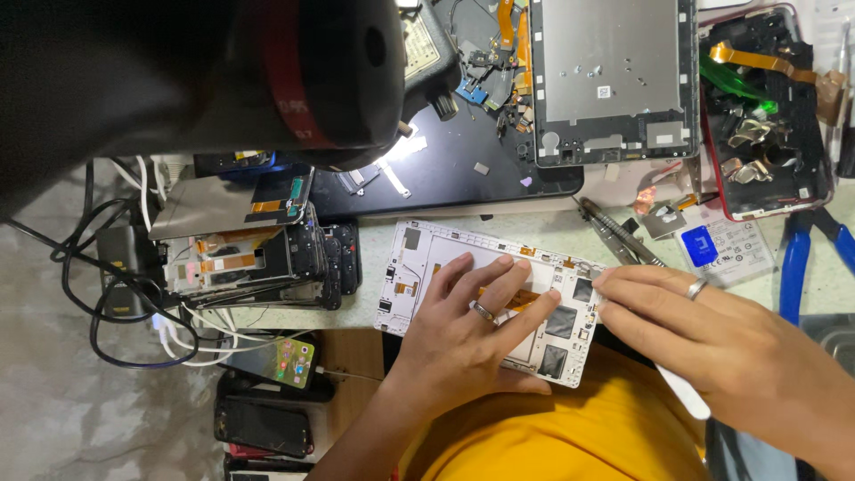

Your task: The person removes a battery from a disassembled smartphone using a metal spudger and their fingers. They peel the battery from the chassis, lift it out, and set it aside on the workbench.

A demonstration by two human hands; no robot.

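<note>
Cluttered repair bench [499, 227] – left hand [472, 321] lies flat, fingers spread, on the white tablet frame [419, 249]. Right hand [712, 343] pinches a white tool [686, 392] at its edge – best kept shallow

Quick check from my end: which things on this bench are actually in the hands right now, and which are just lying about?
In hand:
- white tablet frame, pressed flat by the left hand
- white pry tool, under the right hand at the frame's right edge

Lying about:
- grey tablet back plate
- red-edged opened device
- stack of phone parts
- tweezers
- blue-handled pliers
</note>
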